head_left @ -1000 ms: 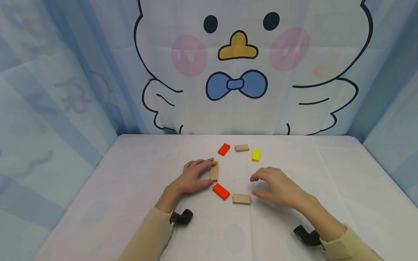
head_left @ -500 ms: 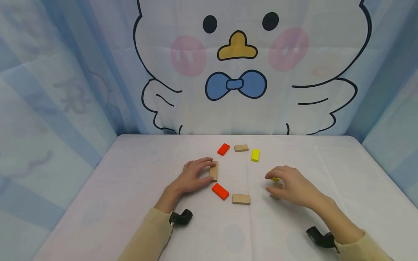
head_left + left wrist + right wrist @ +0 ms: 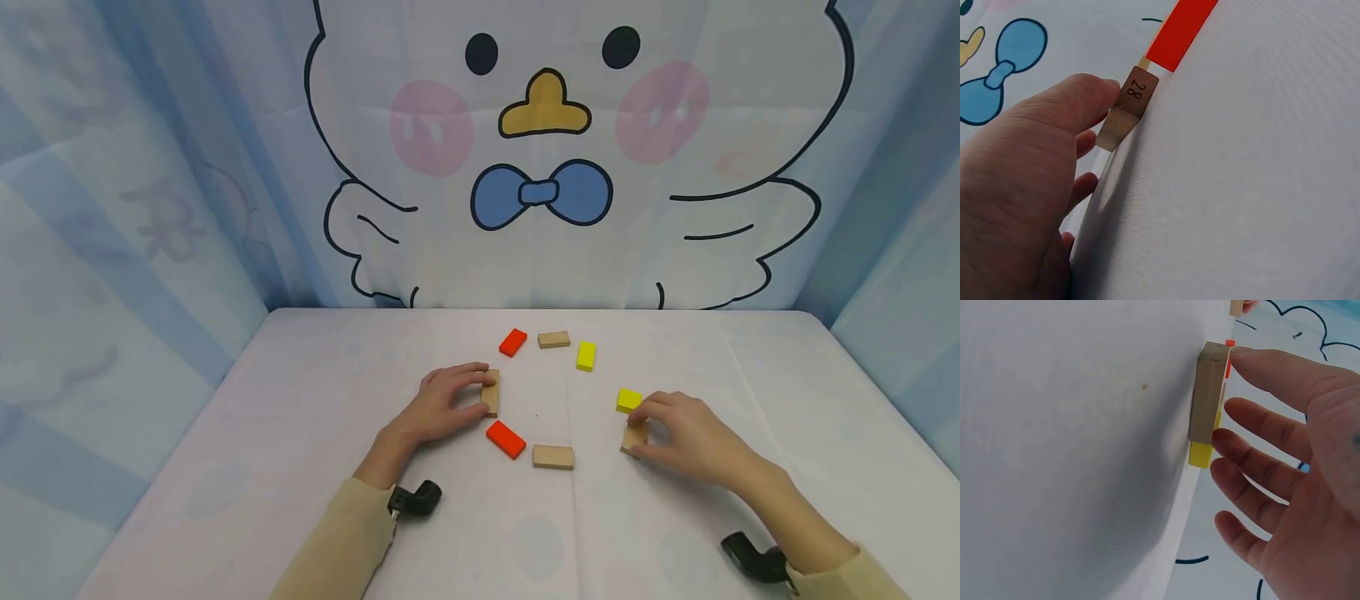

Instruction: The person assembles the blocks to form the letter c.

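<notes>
In the head view my left hand (image 3: 442,406) holds a plain wooden block (image 3: 491,394) on the left of a ring of small blocks, thumb at its near end and fingertips at its far end. The left wrist view shows the number 28 on this block (image 3: 1135,92). On the ring's right side, my right hand (image 3: 690,433) has thumb and index finger around another wooden block (image 3: 633,437). Its other fingers are spread in the right wrist view, beside this block (image 3: 1209,394). A yellow block (image 3: 628,400) lies just beyond that hand's fingertips.
Nearer me lie a red block (image 3: 506,439) and a wooden block (image 3: 553,457). Farther off are a red block (image 3: 513,342), a wooden block (image 3: 553,340) and a yellow block (image 3: 587,357). All rest on a white-covered table (image 3: 337,350), with a printed curtain (image 3: 540,267) behind.
My right hand has moved right and slightly back toward me, from beside the near wooden block to the one on the right, uncovering the yellow block. My left hand has stayed in place.
</notes>
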Demonstrator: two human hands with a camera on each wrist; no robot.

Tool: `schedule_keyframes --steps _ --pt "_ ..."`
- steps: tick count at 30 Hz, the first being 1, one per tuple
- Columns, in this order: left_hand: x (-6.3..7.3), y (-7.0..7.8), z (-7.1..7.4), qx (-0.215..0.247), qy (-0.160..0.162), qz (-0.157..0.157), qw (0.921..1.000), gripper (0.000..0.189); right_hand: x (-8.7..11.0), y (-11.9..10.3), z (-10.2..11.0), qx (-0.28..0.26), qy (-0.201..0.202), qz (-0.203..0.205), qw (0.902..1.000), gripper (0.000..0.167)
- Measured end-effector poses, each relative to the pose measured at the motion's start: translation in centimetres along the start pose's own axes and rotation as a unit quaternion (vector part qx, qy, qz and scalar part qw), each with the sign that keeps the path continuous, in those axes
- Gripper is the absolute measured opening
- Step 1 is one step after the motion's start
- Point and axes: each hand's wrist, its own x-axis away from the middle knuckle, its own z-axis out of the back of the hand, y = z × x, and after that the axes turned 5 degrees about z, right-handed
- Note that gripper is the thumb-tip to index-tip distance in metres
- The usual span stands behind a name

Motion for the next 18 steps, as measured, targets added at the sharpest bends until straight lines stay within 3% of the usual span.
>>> schedule_keyframes --steps 6,18 --pt "0.06 0.12 0.01 -0.002 0.002 0.002 1.0 0.04 0.26 0.13 -0.14 0.006 -0.015 -0.019 0.9997 0.027" --pt "0.07 0.15 -0.04 -0.002 0.008 0.002 1.0 0.04 0.29 0.14 -0.44 0.008 -0.005 -0.012 0.9999 0.026"
